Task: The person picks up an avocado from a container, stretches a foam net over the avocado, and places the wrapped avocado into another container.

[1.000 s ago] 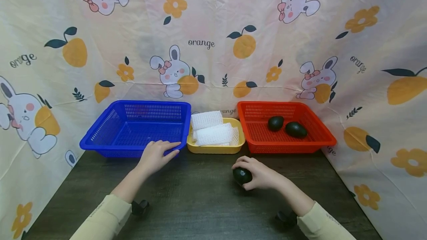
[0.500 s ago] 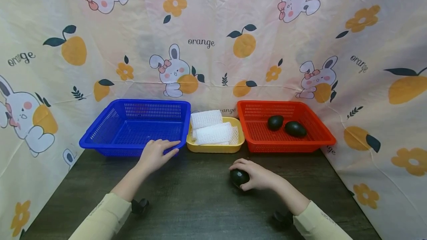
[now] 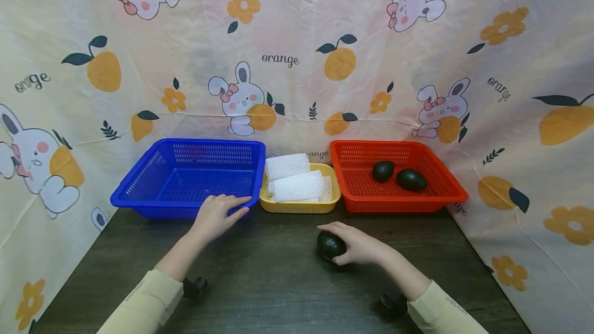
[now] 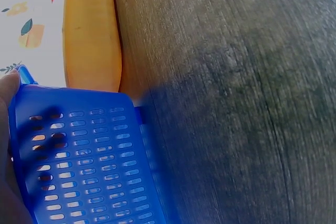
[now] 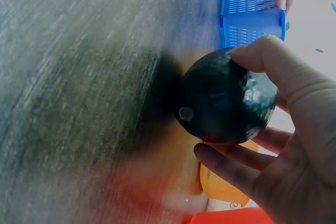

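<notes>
My right hand (image 3: pixel 357 244) grips a dark green avocado (image 3: pixel 331 246) at the middle right of the table. In the right wrist view, my thumb lies on one side of the avocado (image 5: pixel 226 98) and my fingers on the other; its pale stem spot faces the dark tabletop. Whether it touches the table cannot be told. My left hand (image 3: pixel 215 219) rests at the front right corner of the blue basket (image 3: pixel 185 204), fingers fairly straight along the rim. The left wrist view shows only part of that hand beside the slotted basket wall (image 4: pixel 89 156).
A yellow tray (image 3: pixel 299 208) with white foam net sleeves (image 3: pixel 297 186) stands between the blue basket and a red basket (image 3: pixel 394 204). Two avocados, a rounder one (image 3: pixel 383 171) and a longer one (image 3: pixel 411 180), lie in the red basket. A printed curtain (image 3: pixel 297 30) hangs behind.
My right hand and its avocado have shifted slightly left over the table. My left hand has kept its place at the blue basket's rim.
</notes>
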`<state>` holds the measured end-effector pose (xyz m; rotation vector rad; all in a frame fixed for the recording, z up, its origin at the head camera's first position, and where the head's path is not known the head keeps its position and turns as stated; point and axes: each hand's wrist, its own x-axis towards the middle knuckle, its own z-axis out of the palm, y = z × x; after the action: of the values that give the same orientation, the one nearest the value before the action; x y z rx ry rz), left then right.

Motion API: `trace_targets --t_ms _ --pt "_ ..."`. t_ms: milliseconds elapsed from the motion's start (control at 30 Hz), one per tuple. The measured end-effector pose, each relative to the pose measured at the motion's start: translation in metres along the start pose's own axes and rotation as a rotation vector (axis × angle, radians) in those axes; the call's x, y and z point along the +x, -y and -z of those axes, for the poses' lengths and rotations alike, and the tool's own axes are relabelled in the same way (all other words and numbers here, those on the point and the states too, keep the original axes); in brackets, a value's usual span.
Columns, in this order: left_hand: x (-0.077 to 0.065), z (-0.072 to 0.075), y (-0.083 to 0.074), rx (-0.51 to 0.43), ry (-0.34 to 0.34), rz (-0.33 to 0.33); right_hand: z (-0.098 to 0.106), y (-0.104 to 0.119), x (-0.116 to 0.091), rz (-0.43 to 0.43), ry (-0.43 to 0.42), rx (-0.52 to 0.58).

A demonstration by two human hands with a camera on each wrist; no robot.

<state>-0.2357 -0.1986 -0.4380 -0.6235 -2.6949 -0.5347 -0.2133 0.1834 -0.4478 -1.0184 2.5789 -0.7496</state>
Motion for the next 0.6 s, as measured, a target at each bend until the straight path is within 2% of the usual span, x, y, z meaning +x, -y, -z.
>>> trace_targets --t_ms 233,600 --pt "-0.0004 -0.0014 0.0012 -0.001 -0.007 -0.005 -0.0008 0.0013 0.0015 -0.008 0.003 -0.003" --pt "0.0008 0.0011 -0.0007 0.007 0.018 0.007 -0.0015 0.0026 0.0015 -0.02 0.01 0.002"
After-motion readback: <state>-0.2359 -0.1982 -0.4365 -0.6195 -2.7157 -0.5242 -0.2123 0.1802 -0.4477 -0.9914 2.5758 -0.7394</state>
